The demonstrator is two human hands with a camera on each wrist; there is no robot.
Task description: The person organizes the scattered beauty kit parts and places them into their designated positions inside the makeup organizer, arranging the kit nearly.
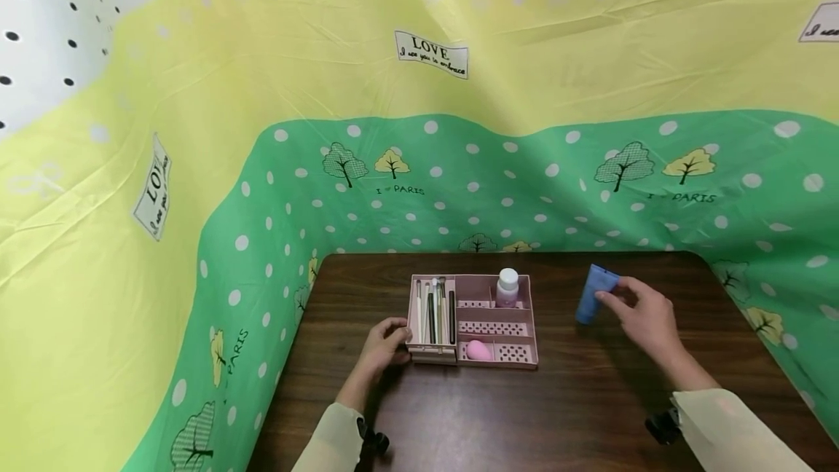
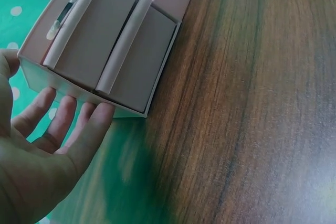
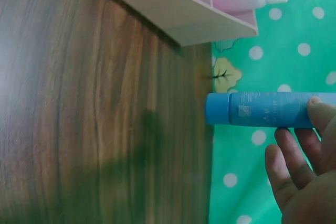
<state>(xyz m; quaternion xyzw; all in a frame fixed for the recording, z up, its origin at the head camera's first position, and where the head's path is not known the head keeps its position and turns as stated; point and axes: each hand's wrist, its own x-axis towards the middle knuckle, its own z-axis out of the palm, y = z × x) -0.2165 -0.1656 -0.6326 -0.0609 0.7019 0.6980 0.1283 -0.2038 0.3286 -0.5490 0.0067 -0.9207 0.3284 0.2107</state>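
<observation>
My right hand [image 1: 649, 317] pinches a blue squeeze tube [image 1: 595, 293] between thumb and fingers near its flat end, with the cap pointing down. In the right wrist view, the tube [image 3: 268, 109] shows pale print beside its cap. My left hand [image 1: 382, 344] touches the left side of a pink organizer box [image 1: 493, 282], fingertips against its side wall in the left wrist view, near two small drawers [image 2: 97, 35]. Makeup brushes [image 1: 430, 312] lie in the box's left section. A white-capped bottle [image 1: 507, 288] stands in the back right compartment, and a pink makeup sponge [image 1: 478, 350] sits in a front one.
The box rests on a dark wooden table [image 1: 511, 414]. A green and yellow patterned curtain [image 1: 472, 166] hangs behind the table and along both sides.
</observation>
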